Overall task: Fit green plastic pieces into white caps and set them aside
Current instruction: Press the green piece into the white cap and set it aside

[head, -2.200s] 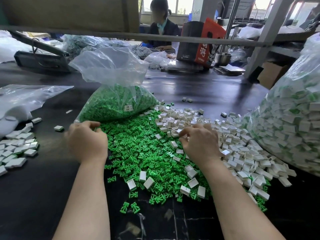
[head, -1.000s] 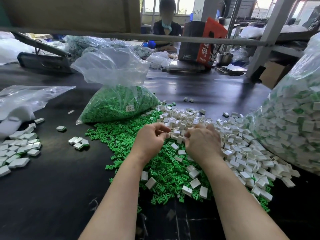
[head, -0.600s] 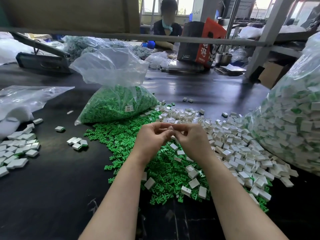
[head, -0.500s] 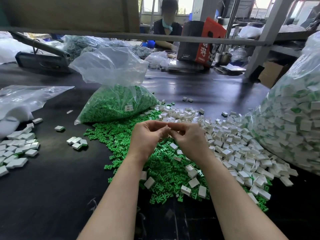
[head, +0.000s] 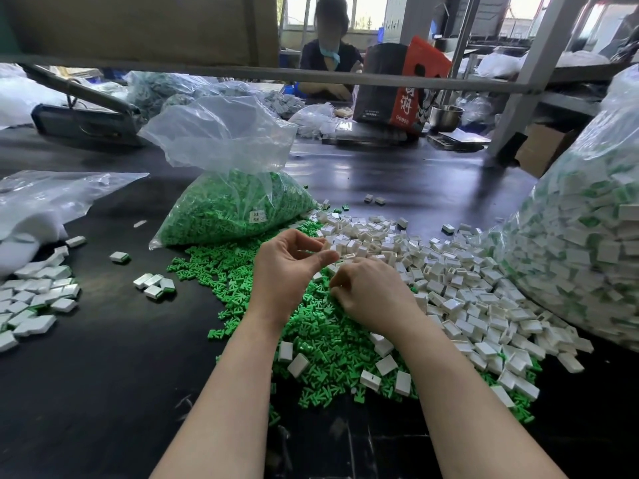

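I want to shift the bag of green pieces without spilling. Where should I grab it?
Grip the bag by its gathered empty neck, from above. The green pieces sit low in its bulging bottom while the open top stands upright, so pinching the neck probably closes it.

Seated person (head: 328, 53) across the table, red-and-black carton (head: 397, 88), steel bowl (head: 445, 116), cardboard box (head: 543, 146)

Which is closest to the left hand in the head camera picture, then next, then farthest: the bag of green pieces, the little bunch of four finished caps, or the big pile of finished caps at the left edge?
From the left hand:
1. Bag of green pieces, just behind it and to its left.
2. Bunch of four finished caps, out to its left on the table.
3. Big pile of finished caps, at the far left edge.
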`<state>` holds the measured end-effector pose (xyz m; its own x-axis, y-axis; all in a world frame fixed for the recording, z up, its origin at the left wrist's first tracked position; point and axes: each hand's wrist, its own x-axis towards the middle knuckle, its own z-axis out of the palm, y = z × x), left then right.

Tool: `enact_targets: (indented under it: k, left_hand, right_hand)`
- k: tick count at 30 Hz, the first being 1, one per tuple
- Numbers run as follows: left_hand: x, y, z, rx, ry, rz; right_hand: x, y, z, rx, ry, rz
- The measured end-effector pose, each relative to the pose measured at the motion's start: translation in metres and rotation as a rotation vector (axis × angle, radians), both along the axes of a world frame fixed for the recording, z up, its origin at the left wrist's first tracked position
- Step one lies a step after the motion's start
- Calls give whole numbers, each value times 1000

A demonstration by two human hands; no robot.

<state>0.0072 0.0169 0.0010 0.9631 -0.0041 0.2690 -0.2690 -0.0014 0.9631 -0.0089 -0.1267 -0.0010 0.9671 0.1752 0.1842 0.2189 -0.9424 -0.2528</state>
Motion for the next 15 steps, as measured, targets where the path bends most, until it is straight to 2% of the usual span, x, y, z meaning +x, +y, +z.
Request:
enact_targets:
  k: [3, 5, 8, 13, 15]
  left_hand:
    - [0, 0, -1, -23, 1, -10]
    - [1, 0, -2, -10, -10, 11]
    - [2, 1, -2, 2, -20, 30]
    - [5, 4, -5, -154, 40, -8]
    - [5, 4, -5, -206, 55, -23]
  right_hand:
    - [1, 0, -4, 1, -32, 6]
    - [2, -1, -7, 76, -28, 5]
    - [3, -3, -7, 453, -11, -61]
    - [0, -8, 1, 1064, 25, -115]
    - [-2, -8, 4, 1228, 57, -117]
